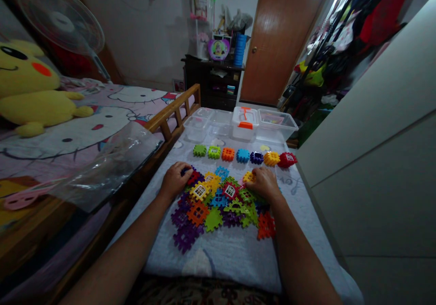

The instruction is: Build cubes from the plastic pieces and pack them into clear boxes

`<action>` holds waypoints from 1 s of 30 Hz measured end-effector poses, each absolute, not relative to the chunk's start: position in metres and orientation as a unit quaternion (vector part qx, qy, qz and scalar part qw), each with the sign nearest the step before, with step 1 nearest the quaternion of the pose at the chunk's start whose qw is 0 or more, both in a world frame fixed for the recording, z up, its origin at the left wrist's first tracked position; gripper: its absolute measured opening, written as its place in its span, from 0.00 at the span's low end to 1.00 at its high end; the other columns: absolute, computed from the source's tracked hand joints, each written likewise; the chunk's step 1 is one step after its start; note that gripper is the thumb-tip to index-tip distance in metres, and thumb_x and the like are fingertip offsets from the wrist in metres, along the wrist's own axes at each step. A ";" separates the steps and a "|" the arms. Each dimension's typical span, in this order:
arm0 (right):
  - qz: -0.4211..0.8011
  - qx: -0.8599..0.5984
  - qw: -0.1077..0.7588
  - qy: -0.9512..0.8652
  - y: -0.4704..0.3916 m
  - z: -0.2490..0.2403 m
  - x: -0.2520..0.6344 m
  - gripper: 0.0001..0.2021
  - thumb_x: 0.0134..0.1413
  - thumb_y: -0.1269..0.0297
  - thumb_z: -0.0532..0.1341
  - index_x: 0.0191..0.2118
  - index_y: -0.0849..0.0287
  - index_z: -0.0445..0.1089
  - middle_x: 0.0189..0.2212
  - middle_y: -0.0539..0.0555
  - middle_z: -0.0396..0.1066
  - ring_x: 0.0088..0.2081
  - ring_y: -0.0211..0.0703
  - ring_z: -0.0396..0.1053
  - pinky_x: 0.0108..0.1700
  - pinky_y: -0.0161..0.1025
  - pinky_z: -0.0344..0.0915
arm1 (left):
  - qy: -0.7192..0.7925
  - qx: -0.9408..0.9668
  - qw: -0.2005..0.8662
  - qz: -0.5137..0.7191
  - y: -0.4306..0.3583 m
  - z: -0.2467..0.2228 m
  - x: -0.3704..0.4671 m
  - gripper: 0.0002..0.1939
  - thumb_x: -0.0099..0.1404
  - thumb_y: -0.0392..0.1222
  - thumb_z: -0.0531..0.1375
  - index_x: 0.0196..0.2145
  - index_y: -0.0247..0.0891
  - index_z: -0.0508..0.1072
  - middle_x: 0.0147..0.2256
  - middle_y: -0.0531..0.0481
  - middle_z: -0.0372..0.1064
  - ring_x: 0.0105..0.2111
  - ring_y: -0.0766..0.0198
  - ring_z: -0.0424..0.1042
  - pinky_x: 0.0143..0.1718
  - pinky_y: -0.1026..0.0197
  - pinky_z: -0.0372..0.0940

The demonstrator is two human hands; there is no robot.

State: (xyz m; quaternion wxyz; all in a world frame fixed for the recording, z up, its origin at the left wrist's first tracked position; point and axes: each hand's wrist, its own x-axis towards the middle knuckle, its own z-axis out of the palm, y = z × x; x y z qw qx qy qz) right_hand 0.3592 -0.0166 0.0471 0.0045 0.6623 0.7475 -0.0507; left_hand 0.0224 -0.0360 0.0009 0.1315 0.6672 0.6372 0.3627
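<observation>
A loose pile of flat interlocking building blocks (pixel 218 199) with notched edges lies on a cloth-covered table in front of me. They are purple, orange, green, blue, yellow and red. My left hand (pixel 175 179) is at the pile's upper left, its fingers curled beside a dark red block (pixel 194 177) and a bit of purple; what is between the fingertips is hidden. My right hand (pixel 265 182), at the upper right of the pile, has its fingers closed on a yellow block (pixel 249 177). Behind the pile stands a row of assembled cubes (pixel 243 155), green through red.
Clear plastic boxes (pixel 275 122) stand at the table's far end, one with an orange-latched lid (pixel 245 125). To the left runs a wooden bed rail (pixel 170 114) with a clear plastic bag (pixel 112 169) beside it. A white cabinet (pixel 378 146) borders the right side.
</observation>
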 end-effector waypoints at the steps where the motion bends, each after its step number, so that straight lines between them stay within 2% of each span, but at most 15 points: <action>1: -0.049 0.663 0.003 0.747 -0.016 0.047 0.359 0.22 0.50 0.48 0.64 0.45 0.59 0.74 0.44 0.62 0.72 0.46 0.55 0.68 0.44 0.44 0.59 | 0.637 0.667 0.131 0.363 -0.036 0.001 0.022 0.14 0.63 0.51 0.55 0.35 0.40 0.74 0.40 0.46 0.73 0.43 0.55 0.72 0.52 0.53 0.66; 12: -0.041 0.661 -0.018 0.749 -0.016 0.049 0.357 0.20 0.50 0.50 0.63 0.43 0.60 0.74 0.44 0.61 0.72 0.47 0.54 0.67 0.45 0.43 0.59 | 0.634 0.670 0.131 0.364 -0.035 0.000 0.022 0.14 0.63 0.51 0.55 0.34 0.40 0.74 0.38 0.46 0.73 0.42 0.55 0.72 0.50 0.53 0.66; 26: -0.033 0.684 -0.003 0.729 -0.019 0.048 0.354 0.22 0.51 0.48 0.63 0.44 0.61 0.74 0.46 0.63 0.71 0.49 0.56 0.66 0.48 0.46 0.59 | 0.634 0.673 0.128 0.360 -0.034 -0.001 0.022 0.14 0.63 0.52 0.54 0.34 0.41 0.74 0.38 0.46 0.73 0.42 0.55 0.72 0.50 0.53 0.66; 30: -0.033 0.680 -0.033 0.731 -0.020 0.055 0.357 0.22 0.50 0.49 0.64 0.45 0.59 0.74 0.47 0.62 0.70 0.49 0.56 0.65 0.48 0.46 0.59 | 0.635 0.670 0.132 0.361 -0.035 0.001 0.022 0.16 0.63 0.53 0.54 0.34 0.40 0.74 0.39 0.45 0.73 0.42 0.54 0.72 0.50 0.53 0.66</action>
